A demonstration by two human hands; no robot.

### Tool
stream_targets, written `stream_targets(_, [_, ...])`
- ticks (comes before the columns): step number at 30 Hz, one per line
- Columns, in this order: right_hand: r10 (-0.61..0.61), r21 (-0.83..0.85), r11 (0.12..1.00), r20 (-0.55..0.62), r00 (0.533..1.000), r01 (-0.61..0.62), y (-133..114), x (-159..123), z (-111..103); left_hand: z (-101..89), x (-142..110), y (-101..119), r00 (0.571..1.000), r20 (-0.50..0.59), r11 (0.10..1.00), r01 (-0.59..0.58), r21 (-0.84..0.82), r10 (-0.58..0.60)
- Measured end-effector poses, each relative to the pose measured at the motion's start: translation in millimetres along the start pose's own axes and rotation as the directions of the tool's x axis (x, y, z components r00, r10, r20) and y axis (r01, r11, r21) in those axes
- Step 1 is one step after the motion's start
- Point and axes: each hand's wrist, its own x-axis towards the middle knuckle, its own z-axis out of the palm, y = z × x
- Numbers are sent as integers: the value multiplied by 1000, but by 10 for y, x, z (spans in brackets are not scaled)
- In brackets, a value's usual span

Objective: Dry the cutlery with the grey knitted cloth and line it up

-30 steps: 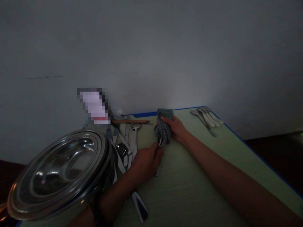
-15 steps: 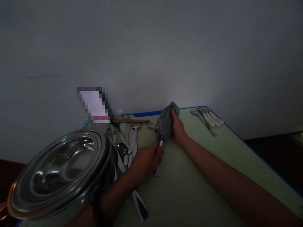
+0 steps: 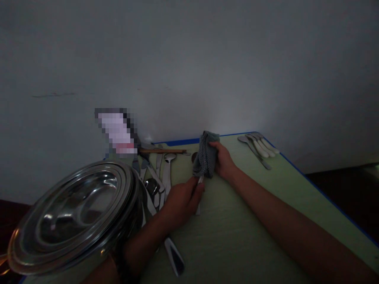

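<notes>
My left hand (image 3: pixel 186 197) is closed around the handle of a piece of metal cutlery (image 3: pixel 198 208), which points away from me; its far part is hidden under a cloth, so its kind cannot be told. My right hand (image 3: pixel 223 159) grips that grey-green cloth (image 3: pixel 205 156), folded around the cutlery just beyond my left fingers. A small dark rounded shape shows at the cloth's left edge, too dim to make out. Left of my hands lie loose metal cutlery, among them a spoon (image 3: pixel 169 158), and wooden chopsticks (image 3: pixel 162 151).
Stacked shiny metal basins (image 3: pixel 79 209) stand at the left, close to my left forearm. A blurred-out device (image 3: pixel 117 132) leans near the wall (image 3: pixel 189 71). Several light-handled utensils (image 3: pixel 262 148) and a metal one (image 3: pixel 254 152) lie at the table's (image 3: pixel 251 236) far right corner.
The cloth has shifted slightly left and toward me along the cutlery, and its loose corner no longer sticks out at the left. My left hand has stayed almost still.
</notes>
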Motion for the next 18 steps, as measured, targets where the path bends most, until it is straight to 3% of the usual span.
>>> stream_targets(8, [68, 107, 992, -31, 997, -65, 61, 52, 6, -4, -3, 25, 1000, 3, 1000, 6, 1, -6])
stream_targets(18, [210, 110, 971, 36, 977, -213, -61, 3, 22, -18, 12, 34, 1000, 16, 998, -1, 70, 0])
